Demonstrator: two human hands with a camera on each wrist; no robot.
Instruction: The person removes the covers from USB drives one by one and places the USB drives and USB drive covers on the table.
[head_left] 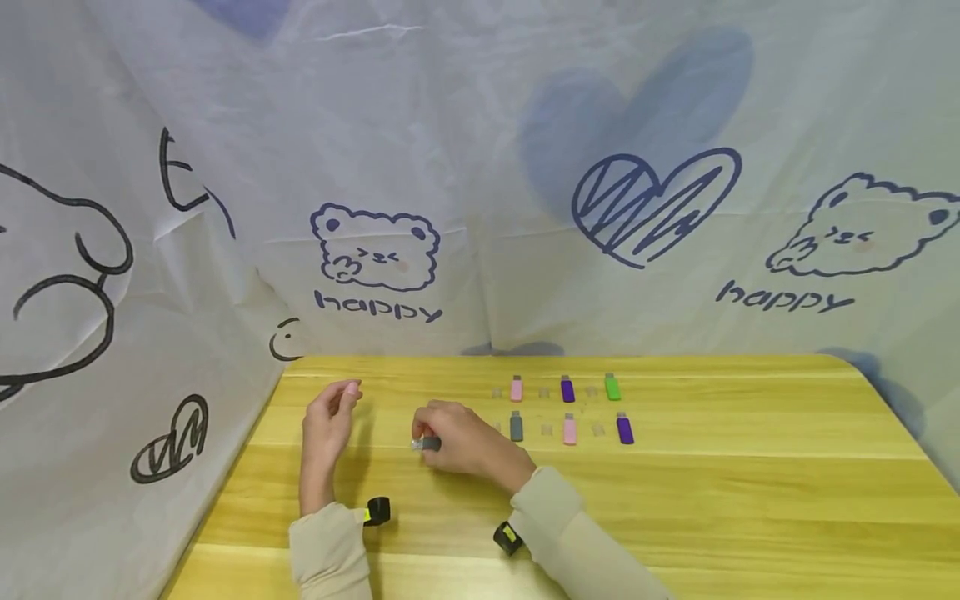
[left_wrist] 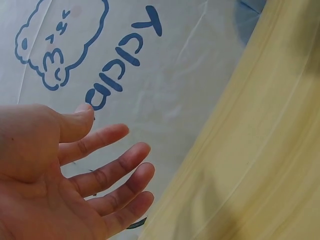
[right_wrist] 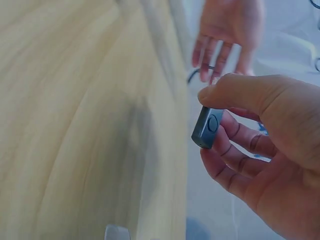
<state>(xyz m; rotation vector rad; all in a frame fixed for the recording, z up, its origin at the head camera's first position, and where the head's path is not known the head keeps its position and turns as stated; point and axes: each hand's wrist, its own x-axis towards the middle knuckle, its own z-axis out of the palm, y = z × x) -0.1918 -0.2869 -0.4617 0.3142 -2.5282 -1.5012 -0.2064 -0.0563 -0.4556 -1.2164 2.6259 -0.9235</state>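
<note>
My right hand (head_left: 431,440) pinches a small grey USB stick (head_left: 428,444) just above the yellow wooden table (head_left: 675,500); in the right wrist view the grey USB stick (right_wrist: 207,127) sits between thumb and fingers (right_wrist: 235,92). My left hand (head_left: 337,408) hovers open to the left of it, holding nothing, fingers (left_wrist: 107,172) relaxed and spread. To the right lie two rows of USB sticks: pink (head_left: 516,388), purple (head_left: 567,389) and green (head_left: 612,387) behind, grey (head_left: 516,427), pink (head_left: 570,429) and purple (head_left: 624,429) in front.
Small clear caps (head_left: 546,429) lie between the sticks, and another clear cap (right_wrist: 116,232) shows at the bottom of the right wrist view. A white sheet printed with bears and hearts (head_left: 375,250) hangs behind and to the left of the table.
</note>
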